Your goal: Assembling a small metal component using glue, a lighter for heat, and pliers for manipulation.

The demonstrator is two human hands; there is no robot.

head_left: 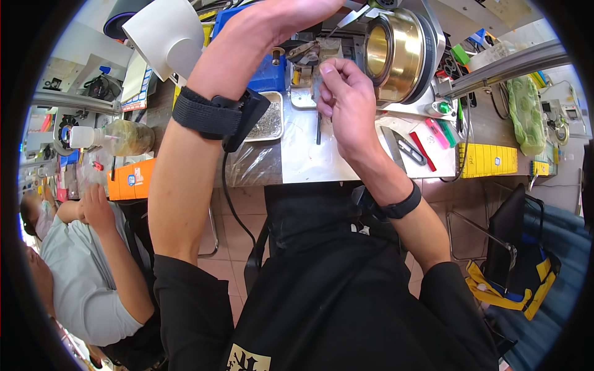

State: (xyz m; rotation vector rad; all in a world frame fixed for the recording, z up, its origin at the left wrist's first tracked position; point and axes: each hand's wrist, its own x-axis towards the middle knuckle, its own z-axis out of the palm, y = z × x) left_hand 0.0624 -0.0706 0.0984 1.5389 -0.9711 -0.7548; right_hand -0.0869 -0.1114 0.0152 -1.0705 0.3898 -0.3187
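Note:
My left hand (pixel 297 15) reaches across the top of the head view, and its fingers are cut off by the picture's upper edge. What it touches does not show. Over the bench my right hand (pixel 351 102) is closed, with thumb and fingers pressed together in a pinch. Whatever they may hold is too small to make out. Just below those fingertips is a thin dark stick (pixel 319 130) against a white sheet (pixel 303 162); whether it is held or lying there, I cannot tell. Right of this hand is a large brass-coloured cylinder (pixel 396 55) with a black ring.
A white tray (pixel 282 117) of small metal bits sits beside my left forearm, near a blue bin (pixel 267 77). A white funnel-shaped duct (pixel 164 37) rises at upper left. Right lie a red strip (pixel 423 151), a utility knife (pixel 411 150) and yellow bins (pixel 489 159). A co-worker (pixel 93 266) sits left.

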